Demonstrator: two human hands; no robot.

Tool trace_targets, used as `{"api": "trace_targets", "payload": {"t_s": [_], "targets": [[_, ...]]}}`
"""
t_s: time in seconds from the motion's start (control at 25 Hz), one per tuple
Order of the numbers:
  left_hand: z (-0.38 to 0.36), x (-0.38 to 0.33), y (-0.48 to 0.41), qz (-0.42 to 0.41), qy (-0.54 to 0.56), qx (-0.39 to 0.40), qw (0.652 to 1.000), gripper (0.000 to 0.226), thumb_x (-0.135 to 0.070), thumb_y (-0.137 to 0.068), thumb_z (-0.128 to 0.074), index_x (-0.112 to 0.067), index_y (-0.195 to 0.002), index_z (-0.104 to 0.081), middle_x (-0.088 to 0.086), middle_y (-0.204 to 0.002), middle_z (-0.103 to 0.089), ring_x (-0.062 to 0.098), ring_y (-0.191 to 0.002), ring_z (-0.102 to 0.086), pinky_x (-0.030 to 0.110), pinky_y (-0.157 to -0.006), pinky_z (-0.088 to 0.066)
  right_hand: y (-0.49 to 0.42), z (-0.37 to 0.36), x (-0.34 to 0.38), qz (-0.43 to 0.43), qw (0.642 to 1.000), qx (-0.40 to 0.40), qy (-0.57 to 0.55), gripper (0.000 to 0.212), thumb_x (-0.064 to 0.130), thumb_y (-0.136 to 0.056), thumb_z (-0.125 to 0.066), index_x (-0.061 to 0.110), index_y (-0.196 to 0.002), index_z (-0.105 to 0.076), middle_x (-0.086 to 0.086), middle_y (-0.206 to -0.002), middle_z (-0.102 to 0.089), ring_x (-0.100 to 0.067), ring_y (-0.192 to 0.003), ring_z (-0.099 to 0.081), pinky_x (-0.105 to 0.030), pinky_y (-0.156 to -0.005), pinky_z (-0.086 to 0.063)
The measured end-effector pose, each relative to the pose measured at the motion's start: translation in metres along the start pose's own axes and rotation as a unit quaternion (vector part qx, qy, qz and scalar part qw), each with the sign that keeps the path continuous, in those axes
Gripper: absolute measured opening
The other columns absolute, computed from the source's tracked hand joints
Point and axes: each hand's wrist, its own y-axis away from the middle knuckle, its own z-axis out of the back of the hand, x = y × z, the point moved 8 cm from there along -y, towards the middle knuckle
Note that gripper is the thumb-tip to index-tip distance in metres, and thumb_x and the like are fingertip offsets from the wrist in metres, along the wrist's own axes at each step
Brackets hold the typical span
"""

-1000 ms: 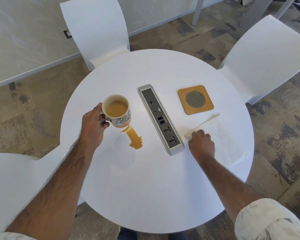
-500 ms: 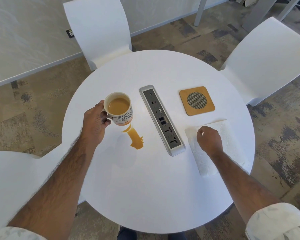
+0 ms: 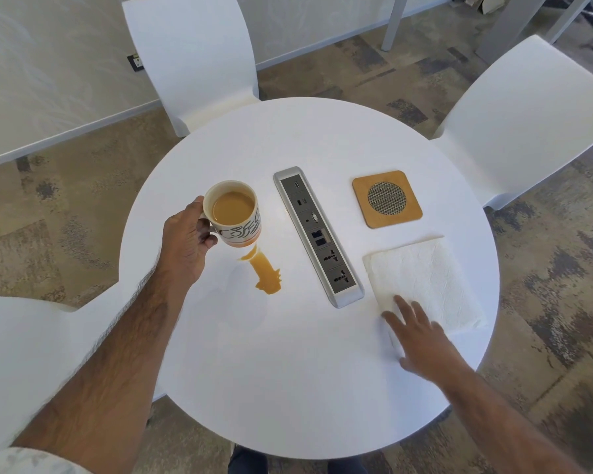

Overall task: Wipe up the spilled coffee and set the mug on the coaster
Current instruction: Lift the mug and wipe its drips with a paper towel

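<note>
A white mug (image 3: 235,217) with black lettering holds milky coffee, and my left hand (image 3: 185,241) grips its handle, holding it just above the round white table (image 3: 288,388). A brown coffee spill (image 3: 265,275) runs from under the mug toward me. The square wooden coaster (image 3: 387,199) lies at the right, beyond a flat white paper towel (image 3: 425,278). My right hand (image 3: 416,331), fingers spread, rests on the towel's near left corner.
A grey power strip (image 3: 317,236) with sockets is set in the table between the spill and the towel. Three white chairs stand around the table: far (image 3: 189,53), right (image 3: 524,114) and near left (image 3: 21,336).
My right hand let go of the towel, which now lies flat, and slid back to its near corner with fingers spread. The mug has risen slightly in my left hand.
</note>
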Motion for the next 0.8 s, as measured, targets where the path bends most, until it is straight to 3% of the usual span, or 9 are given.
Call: {"api": "trace_targets", "payload": {"t_s": [0.08,0.24,0.32,0.44,0.56,0.68,0.8], "targets": [[-0.001,0.0,0.0,0.002,0.001,0.001,1.0,0.02,-0.042,-0.084,-0.073,-0.025,-0.075,-0.068,0.005,-0.076,-0.033,0.014,-0.063,-0.037,0.024,-0.053,-0.035,0.005,-0.004,0.004,0.0,1.0,-0.021,0.008,0.07,0.011,-0.086,-0.06,0.025,-0.148,-0.031,-0.01,-0.169,-0.005,-0.04,-0.154,-0.014,-0.048,-0.1,-0.052],[-0.003,-0.001,0.002,0.0,0.002,0.006,1.0,0.02,-0.04,-0.089,-0.071,-0.025,-0.076,-0.072,0.002,-0.073,-0.043,0.011,-0.06,-0.043,0.023,-0.052,-0.037,0.004,0.002,0.001,-0.004,0.997,-0.07,-0.014,0.046,0.008,-0.088,-0.061,0.01,-0.133,-0.051,-0.015,-0.164,-0.032,-0.043,-0.148,-0.033,-0.048,-0.083,-0.06],[-0.004,-0.002,0.002,-0.004,0.006,0.008,1.0,0.02,-0.038,-0.091,-0.07,-0.025,-0.075,-0.073,0.0,-0.07,-0.046,0.01,-0.058,-0.045,0.022,-0.051,-0.038,0.002,0.005,-0.001,-0.013,0.995,-0.092,-0.046,0.031,0.01,-0.091,-0.061,0.006,-0.121,-0.059,-0.014,-0.157,-0.045,-0.039,-0.144,-0.042,-0.048,-0.076,-0.063],[-0.005,-0.003,0.003,-0.004,0.003,0.007,1.0,0.019,-0.039,-0.088,-0.072,-0.025,-0.075,-0.071,0.002,-0.072,-0.042,0.011,-0.06,-0.042,0.023,-0.051,-0.037,-0.001,0.013,-0.008,-0.06,0.983,-0.13,-0.111,0.018,0.017,-0.094,-0.059,0.006,-0.107,-0.066,-0.008,-0.148,-0.056,-0.028,-0.137,-0.051,-0.046,-0.079,-0.061],[-0.005,-0.003,0.004,-0.005,0.001,0.002,1.0,0.019,-0.038,-0.087,-0.072,-0.025,-0.074,-0.07,0.003,-0.073,-0.038,0.012,-0.06,-0.04,0.023,-0.052,-0.035,-0.006,0.015,-0.006,-0.067,0.985,-0.12,-0.108,0.021,0.022,-0.096,-0.059,0.007,-0.108,-0.066,-0.007,-0.143,-0.058,-0.027,-0.131,-0.054,-0.043,-0.081,-0.058],[-0.006,-0.005,0.006,-0.008,0.004,0.005,1.0,0.022,-0.038,-0.088,-0.072,-0.025,-0.071,-0.069,0.002,-0.071,-0.038,0.012,-0.059,-0.04,0.022,-0.051,-0.036,-0.005,0.015,-0.004,-0.05,0.988,-0.092,-0.115,0.038,0.037,-0.089,-0.073,0.012,-0.112,-0.057,-0.003,-0.132,-0.055,-0.026,-0.119,-0.054,-0.039,-0.072,-0.059],[-0.008,-0.005,0.008,-0.007,0.004,0.008,1.0,0.022,-0.038,-0.088,-0.071,-0.026,-0.07,-0.069,0.003,-0.072,-0.035,0.012,-0.059,-0.039,0.022,-0.05,-0.037,-0.001,0.014,-0.001,-0.049,0.991,-0.081,-0.099,0.042,0.022,-0.081,-0.076,0.008,-0.114,-0.056,-0.008,-0.131,-0.051,-0.032,-0.117,-0.051,-0.041,-0.066,-0.061]]}}
